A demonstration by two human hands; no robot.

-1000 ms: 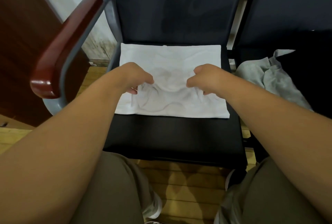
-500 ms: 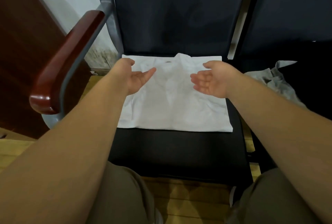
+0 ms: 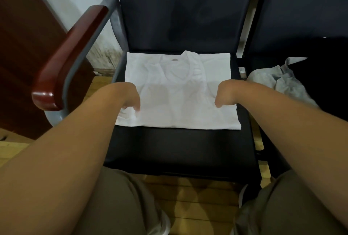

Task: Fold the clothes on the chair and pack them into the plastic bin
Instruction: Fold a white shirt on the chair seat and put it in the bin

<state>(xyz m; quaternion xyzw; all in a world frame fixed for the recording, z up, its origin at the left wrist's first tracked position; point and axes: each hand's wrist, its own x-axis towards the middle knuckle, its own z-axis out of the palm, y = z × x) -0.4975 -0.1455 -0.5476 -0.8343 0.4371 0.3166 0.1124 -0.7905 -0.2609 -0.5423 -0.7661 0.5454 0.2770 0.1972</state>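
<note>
White shirt [image 3: 178,99] lies folded to a flat rectangle on chair seat [image 3: 178,148], collar up, toward backrest. L hand [image 3: 130,97] sits at shirt's left edge, fingers curled down onto cloth. R hand [image 3: 226,94] sits at right edge, fingers hidden behind wrist. Can't tell whether either hand grips or only touches. Grey garment [image 3: 282,82] is crumpled on next seat, not folded yet. Bin not in view. Est.: shirt fold approx. done. Left to do: lift + pack shirt, then fold + pack grey one. Prob. under halfway.
</note>
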